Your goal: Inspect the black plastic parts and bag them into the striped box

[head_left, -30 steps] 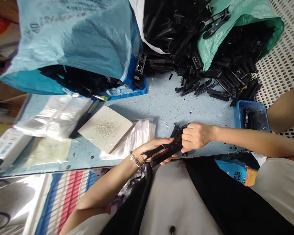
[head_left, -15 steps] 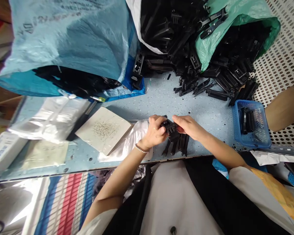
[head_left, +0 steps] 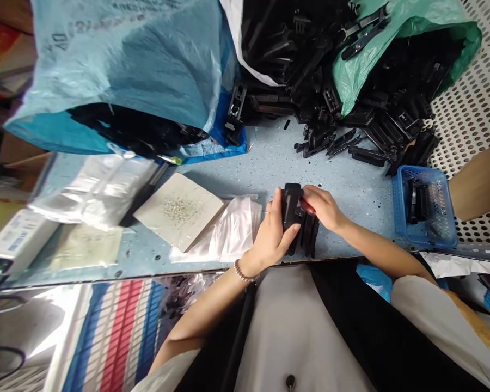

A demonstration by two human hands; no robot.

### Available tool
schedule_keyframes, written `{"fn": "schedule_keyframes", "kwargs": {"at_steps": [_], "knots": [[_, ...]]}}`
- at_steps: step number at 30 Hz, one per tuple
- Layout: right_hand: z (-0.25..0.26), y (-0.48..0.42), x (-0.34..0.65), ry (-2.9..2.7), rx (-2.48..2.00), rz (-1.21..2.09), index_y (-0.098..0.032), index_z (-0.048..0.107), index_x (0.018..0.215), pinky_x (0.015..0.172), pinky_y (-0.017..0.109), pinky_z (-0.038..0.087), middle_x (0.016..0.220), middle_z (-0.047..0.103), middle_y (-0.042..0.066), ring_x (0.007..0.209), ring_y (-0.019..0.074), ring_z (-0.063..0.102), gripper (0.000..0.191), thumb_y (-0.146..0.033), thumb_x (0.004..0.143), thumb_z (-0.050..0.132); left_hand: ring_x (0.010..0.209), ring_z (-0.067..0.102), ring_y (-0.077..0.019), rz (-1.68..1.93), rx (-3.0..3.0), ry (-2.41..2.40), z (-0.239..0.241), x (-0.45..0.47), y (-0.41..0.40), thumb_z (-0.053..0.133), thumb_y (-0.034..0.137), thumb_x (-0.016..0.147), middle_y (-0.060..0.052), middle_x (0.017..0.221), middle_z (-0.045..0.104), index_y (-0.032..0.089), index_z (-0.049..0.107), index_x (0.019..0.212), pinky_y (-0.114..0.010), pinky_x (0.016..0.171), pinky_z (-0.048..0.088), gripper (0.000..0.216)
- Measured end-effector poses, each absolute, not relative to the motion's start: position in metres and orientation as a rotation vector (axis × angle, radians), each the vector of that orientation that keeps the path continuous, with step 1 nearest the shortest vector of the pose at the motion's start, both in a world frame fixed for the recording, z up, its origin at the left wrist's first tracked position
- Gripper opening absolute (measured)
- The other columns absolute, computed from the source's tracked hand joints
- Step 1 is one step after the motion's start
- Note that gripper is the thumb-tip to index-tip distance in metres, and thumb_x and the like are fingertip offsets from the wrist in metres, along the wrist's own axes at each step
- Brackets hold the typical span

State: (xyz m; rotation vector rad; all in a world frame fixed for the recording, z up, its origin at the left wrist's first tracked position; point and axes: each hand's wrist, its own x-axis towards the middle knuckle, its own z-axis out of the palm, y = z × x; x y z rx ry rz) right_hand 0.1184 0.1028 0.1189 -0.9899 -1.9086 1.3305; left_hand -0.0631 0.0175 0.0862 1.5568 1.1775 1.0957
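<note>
I am looking down at the blue desk (head_left: 351, 185) from the head camera. My left hand (head_left: 274, 231) is wrapping around a bunch of black plastic parts (head_left: 292, 209) — fingers on one side, thumb underneath, holding it tight. My right hand (head_left: 322, 207) is gripping the same bunch from the other side, fingertips pinching its top end. The bunch is sitting near the front edge of the desk, right between both hands, and its lower ends are sticking out below them. Just left of the left hand a clear plastic bag (head_left: 228, 234) is lying flat, and next to it a pale board (head_left: 178, 211) with tiny shiny bits on it. A small blue basket (head_left: 427, 231) is standing well to the right. At the back, a big pile of black parts (head_left: 351, 120) is spilling out of a green bag (head_left: 396, 32) — and a large blue bag (head_left: 126, 65) is sitting to the left.
</note>
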Motion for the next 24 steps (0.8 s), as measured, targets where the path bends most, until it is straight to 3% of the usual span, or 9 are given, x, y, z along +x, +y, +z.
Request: {"fn": "schedule_keyframes", "kwargs": {"at_steps": [2, 5, 7, 9, 10, 13, 16, 20, 24], "knots": [[0.114, 0.104, 0.119, -1.698, -1.020, 1.686, -0.023, 0.045, 0.078, 0.046, 0.025, 0.031, 0.059, 0.042, -0.005, 0.049, 0.0112, 0.037, 0.051, -0.066, 0.101, 0.034, 0.156, 0.026, -0.0359, 1.064, 1.621, 1.257, 0.080, -0.068, 0.025, 0.054, 0.056, 0.097, -0.017, 0.170, 0.024, 0.017, 0.012, 0.165, -0.050, 0.126, 0.027, 0.089], [0.107, 0.117, 0.130, -1.828, -1.167, 1.748, -0.021, 0.054, 0.083, 0.049, 0.025, 0.036, 0.062, 0.050, -0.003, 0.051, 0.0114, 0.043, 0.047, -0.063, 0.100, 0.040, 0.139, 0.053, -0.0346, 0.882, 1.506, 1.501, 0.067, -0.084, 0.034, 0.045, 0.054, 0.100, -0.017, 0.151, 0.054, 0.017, 0.031, 0.159, -0.047, 0.112, 0.044, 0.071], [0.103, 0.134, 0.142, -2.062, -1.355, 1.387, -0.021, 0.059, 0.090, 0.061, 0.028, 0.045, 0.072, 0.060, 0.001, 0.064, 0.0144, 0.054, 0.036, -0.051, 0.102, 0.044, 0.112, 0.070, -0.0336, 0.642, 1.469, 1.656, 0.059, -0.092, 0.034, 0.043, 0.050, 0.101, -0.016, 0.122, 0.072, 0.017, 0.046, 0.149, -0.043, 0.093, 0.053, 0.059], [0.097, 0.157, 0.153, -2.213, -1.508, 0.853, -0.021, 0.063, 0.105, 0.077, 0.035, 0.051, 0.097, 0.068, 0.008, 0.087, 0.0213, 0.062, 0.023, -0.032, 0.102, 0.044, 0.092, 0.073, -0.0308, 0.458, 1.538, 1.720, 0.053, -0.092, 0.031, 0.042, 0.045, 0.102, -0.012, 0.097, 0.075, 0.017, 0.060, 0.130, -0.039, 0.080, 0.053, 0.044], [0.093, 0.171, 0.158, -2.250, -1.559, 0.600, -0.020, 0.063, 0.116, 0.085, 0.040, 0.051, 0.113, 0.067, 0.012, 0.102, 0.0256, 0.061, 0.026, -0.023, 0.100, 0.042, 0.088, 0.073, -0.0294, 0.418, 1.600, 1.740, 0.050, -0.088, 0.028, 0.040, 0.043, 0.103, -0.012, 0.091, 0.074, 0.018, 0.065, 0.118, -0.037, 0.078, 0.052, 0.038], [0.077, 0.215, 0.165, -2.318, -1.693, 0.133, -0.015, 0.052, 0.142, 0.103, 0.054, 0.046, 0.148, 0.050, 0.020, 0.134, 0.0374, 0.046, 0.051, -0.007, 0.094, 0.039, 0.092, 0.072, -0.0278, 0.348, 1.760, 1.882, 0.043, -0.065, 0.021, 0.036, 0.034, 0.105, -0.014, 0.098, 0.071, 0.018, 0.065, 0.093, -0.036, 0.078, 0.052, 0.035], [0.061, 0.248, 0.162, -2.396, -1.769, 0.041, -0.009, 0.042, 0.152, 0.110, 0.063, 0.039, 0.153, 0.044, 0.025, 0.138, 0.0438, 0.041, 0.060, -0.012, 0.093, 0.051, 0.098, 0.070, -0.0312, 0.306, 1.837, 2.065, 0.034, -0.041, 0.018, 0.041, 0.034, 0.103, -0.021, 0.115, 0.066, 0.013, 0.065, 0.102, -0.038, 0.075, 0.055, 0.032], [0.055, 0.265, 0.149, -2.455, -1.635, -0.028, -0.017, 0.041, 0.155, 0.111, 0.054, 0.042, 0.158, 0.039, 0.019, 0.139, 0.0373, 0.041, 0.062, -0.007, 0.094, 0.045, 0.107, 0.068, -0.0322, 0.459, 1.959, 2.019, 0.022, -0.030, 0.014, 0.045, 0.030, 0.102, -0.023, 0.132, 0.059, 0.010, 0.056, 0.130, -0.041, 0.083, 0.057, 0.036], [0.071, 0.275, 0.148, -2.539, -1.566, 0.132, -0.023, 0.060, 0.138, 0.097, 0.045, 0.053, 0.146, 0.051, 0.014, 0.133, 0.0328, 0.047, 0.052, -0.006, 0.096, 0.034, 0.107, 0.066, -0.0270, 0.738, 1.770, 1.831, 0.020, -0.045, 0.014, 0.050, 0.032, 0.100, -0.018, 0.133, 0.059, 0.017, 0.056, 0.130, -0.041, 0.088, 0.057, 0.034]]}}
